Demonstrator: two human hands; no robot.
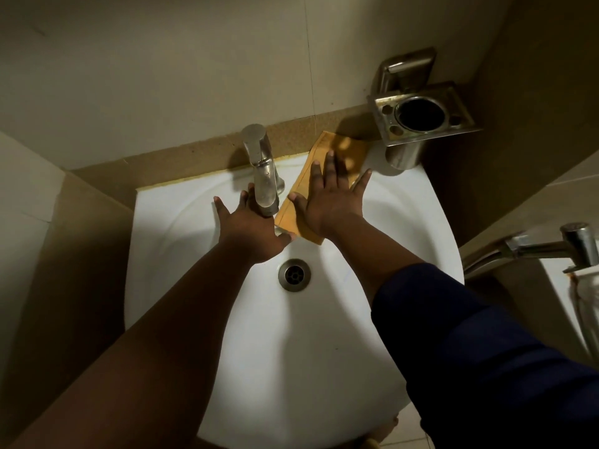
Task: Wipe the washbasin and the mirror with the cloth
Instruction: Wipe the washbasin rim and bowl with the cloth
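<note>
My right forearm, in a dark sleeve (479,345), crosses the lower right; my right hand (330,202) presses flat, fingers spread, on the yellow cloth (293,215) at frame centre, on the washbasin (181,222) rim. My left hand (249,228), open, rests beneath the tap (264,176).

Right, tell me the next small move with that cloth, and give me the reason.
Probably sweep the right hand with the cloth down from the back rim into the bowl of the washbasin, toward the drain. The hand lies flat with spread fingers on the cloth beside the tap, and the left hand rests under the spout.
</note>
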